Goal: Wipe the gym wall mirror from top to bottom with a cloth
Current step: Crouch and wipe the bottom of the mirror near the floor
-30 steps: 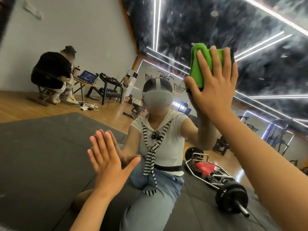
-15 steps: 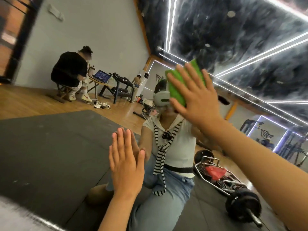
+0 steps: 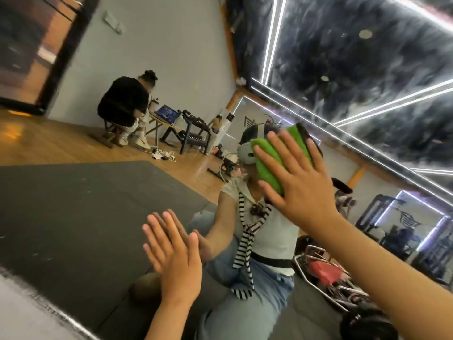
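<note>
Handling first: the cloth (image 3: 277,165) looks soft, light & floppy, prob. a fluffy microfibre type folded into a thick pad. It has no stiffness of its own, so we reckon it needs a flat palm behind it, not a pinch at a corner. Pinched, it'd flop & only a bit would meet the glass. Under steady pressure it should slide easily over the mirror (image 3: 73,217). The glass is hard, slick & breakable, so we'd push firm, not heavy. If the fingers lift off, the cloth could drop.

Looks: bright green w/ a nubby pile and a rounded fold at its upper-left end. There's a dark strip along the far edge; can't tell if that's trim or reflection.

Where: the cloth lies flat on the mirror, over the reflection of our head, trapped btw the glass & our right hand (image 3: 301,192). That hand is flat, fingers spread wide across the pad, pressing it & pinching nothing. Our left hand (image 3: 176,256) sits lower & to the left, well apart from the cloth. Its palm faces the glass w/ fingers straight & close together, meeting their own reflection, prob. bracing us.

Faint specks show on the glass at left, so we judge there's more to wipe, esp. the lower part.
</note>
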A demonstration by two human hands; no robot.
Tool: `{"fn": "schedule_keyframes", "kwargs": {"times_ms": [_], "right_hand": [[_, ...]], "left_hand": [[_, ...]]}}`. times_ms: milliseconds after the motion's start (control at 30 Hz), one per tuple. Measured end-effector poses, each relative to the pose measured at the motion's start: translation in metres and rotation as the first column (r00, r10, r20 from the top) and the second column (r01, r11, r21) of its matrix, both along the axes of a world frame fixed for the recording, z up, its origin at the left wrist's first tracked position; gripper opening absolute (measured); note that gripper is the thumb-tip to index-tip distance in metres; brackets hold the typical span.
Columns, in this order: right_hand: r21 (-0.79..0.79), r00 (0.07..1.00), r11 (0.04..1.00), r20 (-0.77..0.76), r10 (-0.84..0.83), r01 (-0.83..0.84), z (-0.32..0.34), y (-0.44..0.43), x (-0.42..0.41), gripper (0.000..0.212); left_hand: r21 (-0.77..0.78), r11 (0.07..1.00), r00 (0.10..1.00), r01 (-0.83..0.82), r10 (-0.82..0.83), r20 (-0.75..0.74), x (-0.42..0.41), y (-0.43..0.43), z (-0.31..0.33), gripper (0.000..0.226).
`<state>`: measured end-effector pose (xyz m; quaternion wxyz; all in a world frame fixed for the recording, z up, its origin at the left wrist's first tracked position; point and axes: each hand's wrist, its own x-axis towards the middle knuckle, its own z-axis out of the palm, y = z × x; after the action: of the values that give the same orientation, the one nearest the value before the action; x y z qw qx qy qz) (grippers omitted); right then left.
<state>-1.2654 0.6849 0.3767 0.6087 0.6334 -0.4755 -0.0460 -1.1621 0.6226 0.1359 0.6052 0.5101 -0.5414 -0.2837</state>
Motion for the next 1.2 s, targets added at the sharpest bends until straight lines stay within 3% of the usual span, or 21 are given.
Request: {"fn": "schedule_keyframes", "kwargs": {"times_ms": [67, 133, 300, 367, 500, 633, 800, 867, 1067, 1200], "right_hand": [[-0.104, 0.994, 0.995, 0.110, 0.003, 0.009, 0.005, -0.007, 0.012, 0.061], [-0.139, 0.992, 0.990, 0.128, 0.003, 0.015, -0.013, -0.016, 0.019, 0.062], [0.156, 0.997, 0.988, -0.077, 0.021, -0.009, -0.092, -0.004, 0.011, 0.059], [0.209, 0.991, 0.978, -0.129, 0.036, -0.008, -0.091, 0.003, 0.003, 0.057], [0.011, 0.999, 1.000, 0.043, -0.004, 0.004, -0.042, -0.007, 0.010, 0.059], [-0.074, 0.990, 0.997, 0.138, -0.008, 0.018, -0.052, -0.022, 0.030, 0.063], [0.257, 0.992, 0.966, -0.121, 0.032, 0.000, -0.146, -0.009, 0.019, 0.068], [0.308, 0.985, 0.951, -0.168, 0.050, 0.004, -0.153, -0.004, 0.012, 0.071], [0.025, 0.995, 0.998, 0.085, 0.050, -0.052, -0.081, -0.031, 0.040, 0.064], [0.096, 0.999, 0.995, 0.016, 0.028, -0.029, -0.107, -0.046, 0.053, 0.066]], "left_hand": [[0.036, 0.999, 0.999, 0.036, -0.036, -0.005, 0.004, 0.003, 0.004, 0.089], [0.059, 0.996, 0.998, 0.063, -0.063, -0.004, 0.008, 0.005, 0.009, 0.092], [0.026, 0.995, 0.995, 0.093, -0.094, 0.031, 0.016, 0.005, 0.002, 0.083], [-0.004, 0.998, 0.997, 0.068, -0.068, 0.034, 0.018, 0.009, -0.001, 0.075], [-0.009, 0.999, 0.996, -0.035, 0.034, -0.087, 0.021, 0.019, 0.001, 0.070], [0.174, 0.982, 0.973, -0.068, 0.104, -0.204, 0.019, 0.009, -0.017, 0.085], [0.148, 0.986, 0.963, -0.076, 0.111, -0.244, 0.008, -0.006, -0.036, 0.082], [0.162, 0.984, 0.956, -0.073, 0.115, -0.269, 0.006, -0.006, -0.033, 0.083], [0.167, 0.982, 0.956, -0.088, 0.130, -0.263, 0.004, -0.007, -0.033, 0.083], [0.185, 0.979, 0.966, -0.087, 0.128, -0.223, 0.007, -0.004, -0.032, 0.087]]}}
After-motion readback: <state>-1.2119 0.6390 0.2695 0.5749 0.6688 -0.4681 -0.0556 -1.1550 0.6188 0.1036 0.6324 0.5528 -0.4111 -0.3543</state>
